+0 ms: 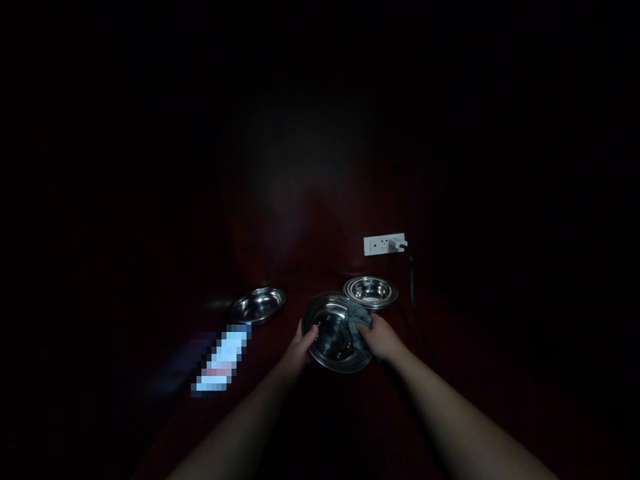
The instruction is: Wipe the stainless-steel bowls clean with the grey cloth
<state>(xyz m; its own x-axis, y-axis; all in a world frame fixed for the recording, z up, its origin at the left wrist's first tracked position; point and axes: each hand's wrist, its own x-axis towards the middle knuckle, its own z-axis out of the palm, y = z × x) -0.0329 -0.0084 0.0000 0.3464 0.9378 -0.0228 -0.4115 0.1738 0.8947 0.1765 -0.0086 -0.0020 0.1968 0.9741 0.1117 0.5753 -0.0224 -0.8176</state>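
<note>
Bowl: the steel bowl [333,337] is between the two hands, tilted so that its hollow faces the wearer; whether its base touches the surface below cannot be told.
Left hand: the left hand [299,347] has its grip closed on the bowl's left rim, thumb inside and fingers mostly hidden behind, a hold that seems meant to keep the bowl steady against a push from the other side.
Right hand: the right hand [379,335] has its grip closed on the cloth, thumb on top, at the bowl's right rim.
Cloth: the grey-green cloth [359,320] lies bunched over the bowl's right rim and inner wall, probably folded so to fill the palm and press flat on the steel.
Specks: small bright specks [339,355] show inside the bowl; drops or glints, too dark to tell.
Stack: several nested steel dishes form a stack [370,293] just beyond the bowl, to its right, likely nested to save room.
Dish: one steel dish [259,305] sits alone, left of the bowl and apart from it.
Screen: a bright, pixelated screen [223,360] lies left of the bowl, nearer than the dish.
Socket: a white socket [375,246] with a plug [397,244] and cable [412,283] is beyond the bowl, to its right.
</note>
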